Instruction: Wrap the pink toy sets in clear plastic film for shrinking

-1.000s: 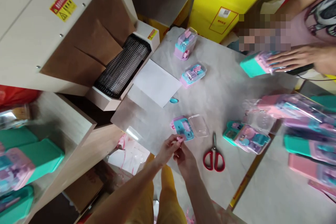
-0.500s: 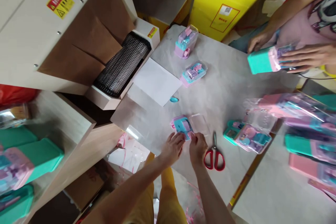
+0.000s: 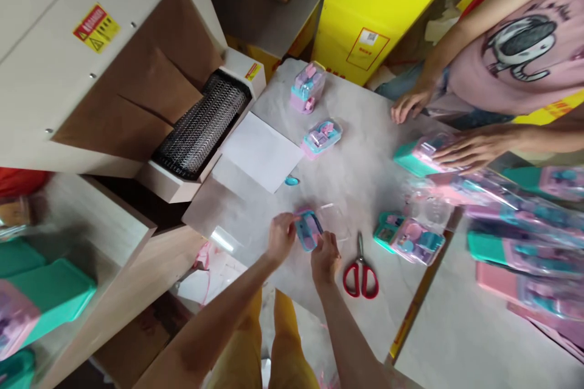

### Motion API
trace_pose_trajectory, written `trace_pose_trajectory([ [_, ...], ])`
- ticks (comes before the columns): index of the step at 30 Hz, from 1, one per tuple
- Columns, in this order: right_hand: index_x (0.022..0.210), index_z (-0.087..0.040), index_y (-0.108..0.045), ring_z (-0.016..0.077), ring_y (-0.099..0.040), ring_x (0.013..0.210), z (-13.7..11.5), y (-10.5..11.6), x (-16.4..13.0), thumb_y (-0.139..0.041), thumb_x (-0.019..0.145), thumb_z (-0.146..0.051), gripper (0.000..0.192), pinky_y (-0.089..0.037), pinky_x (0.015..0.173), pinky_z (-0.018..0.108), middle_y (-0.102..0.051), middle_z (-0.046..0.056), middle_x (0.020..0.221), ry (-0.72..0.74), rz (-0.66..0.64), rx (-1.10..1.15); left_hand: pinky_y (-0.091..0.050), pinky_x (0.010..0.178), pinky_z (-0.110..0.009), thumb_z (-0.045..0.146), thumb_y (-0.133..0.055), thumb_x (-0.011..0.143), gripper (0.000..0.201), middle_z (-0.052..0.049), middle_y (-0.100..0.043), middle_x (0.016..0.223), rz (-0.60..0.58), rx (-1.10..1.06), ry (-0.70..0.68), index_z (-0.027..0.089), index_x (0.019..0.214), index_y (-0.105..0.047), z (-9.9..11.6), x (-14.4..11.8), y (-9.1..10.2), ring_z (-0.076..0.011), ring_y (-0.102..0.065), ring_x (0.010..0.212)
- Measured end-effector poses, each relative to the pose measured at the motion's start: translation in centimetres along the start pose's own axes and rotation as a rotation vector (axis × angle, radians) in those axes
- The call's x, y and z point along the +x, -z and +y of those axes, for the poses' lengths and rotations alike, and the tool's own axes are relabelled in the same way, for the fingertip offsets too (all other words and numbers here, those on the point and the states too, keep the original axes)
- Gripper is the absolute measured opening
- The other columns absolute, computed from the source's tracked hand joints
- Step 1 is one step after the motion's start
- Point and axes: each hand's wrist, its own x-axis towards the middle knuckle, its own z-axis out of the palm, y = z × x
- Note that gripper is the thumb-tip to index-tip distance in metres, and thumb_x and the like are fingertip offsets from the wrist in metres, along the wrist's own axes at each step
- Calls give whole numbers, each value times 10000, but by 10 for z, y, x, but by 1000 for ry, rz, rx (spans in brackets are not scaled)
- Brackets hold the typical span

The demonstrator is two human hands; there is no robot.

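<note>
I hold the small toy case between both hands: my left hand steadies its left side, fingers closed on it. My right hand pinches its near edge, so it tilts up off the table; the scissors lie just right.

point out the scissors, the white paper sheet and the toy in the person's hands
red-handled scissors (image 3: 360,273), head view, on the handles
white paper sheet (image 3: 259,152), head view, its middle
teal and pink toy (image 3: 308,230), head view, its teal body between both hands

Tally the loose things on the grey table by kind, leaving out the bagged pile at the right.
Small toy sets: 5
Scissors: 1
White sheet: 1
Small blue piece: 1
Total: 8
</note>
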Motion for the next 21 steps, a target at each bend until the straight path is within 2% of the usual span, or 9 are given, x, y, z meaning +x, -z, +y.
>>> trace_pose_trajectory([
  [2, 755, -155, -557, 115, -424, 561, 1, 0, -1, -360, 860, -206, 229, -203, 510, 261, -577, 57, 821, 6, 13, -1, -474, 869, -341, 31, -441, 809, 342, -78, -619, 1032, -31, 148, 85, 176, 1088, -577, -4, 32, 4, -190, -572, 983],
  [5, 752, -161, -547, 133, -462, 588, 3, -1, 0, -339, 880, -246, 259, -221, 510, 265, -580, 62, 816, 18, 33, -1, -469, 876, -326, 17, -472, 788, 439, -100, -523, 1177, -115, 272, 111, 190, 1188, -523, -11, 77, 0, -200, -534, 1034],
  [8, 751, -175, -533, 151, -491, 604, 8, 0, 0, -311, 913, -345, 323, -255, 511, 270, -584, 51, 767, 38, 24, -6, -482, 827, -316, 7, -426, 809, 359, -114, -515, 1157, -154, 286, 117, 175, 1084, -583, -22, 110, -9, -209, -537, 1006],
  [11, 866, -175, -545, 171, -536, 671, 15, 8, -4, -335, 912, -449, 349, -343, 547, 275, -604, 61, 817, 88, 69, 28, -491, 785, -292, 57, -398, 854, 275, -106, -531, 1106, -188, 288, 110, 164, 985, -614, -33, 121, -9, -201, -555, 963],
  [13, 999, -153, -540, 197, -563, 797, 17, 16, -9, -386, 905, -439, 338, -414, 632, 299, -609, 101, 912, 185, 179, 70, -495, 787, -281, 106, -410, 875, 244, -104, -522, 1139, -211, 277, 63, 167, 994, -614, -36, 114, -2, -194, -567, 959],
  [16, 1120, -146, -533, 214, -561, 945, 13, 25, -17, -429, 911, -322, 293, -445, 768, 339, -611, 136, 1003, 408, 287, 72, -485, 857, -273, 139, -422, 887, 243, -87, -498, 1236, -252, 241, -98, 198, 1034, -607, -31, 79, 11, -175, -570, 997],
  [19, 1131, -208, -581, 193, -587, 918, 3, 25, -21, -446, 912, -278, 267, -432, 776, 326, -640, 109, 1047, 600, 230, -56, -481, 891, -283, 125, -451, 872, 230, -73, -542, 1210, -295, 210, -270, 210, 1020, -606, -21, 30, 20, -180, -552, 1056],
  [21, 1041, -246, -634, 170, -600, 861, -2, 21, -21, -444, 917, -258, 227, -411, 734, 303, -671, 66, 1009, 703, 160, -153, -503, 842, -294, 142, -448, 880, 200, -81, -583, 1134, -301, 188, -357, 194, 984, -611, -17, 2, 20, -183, -574, 996],
])
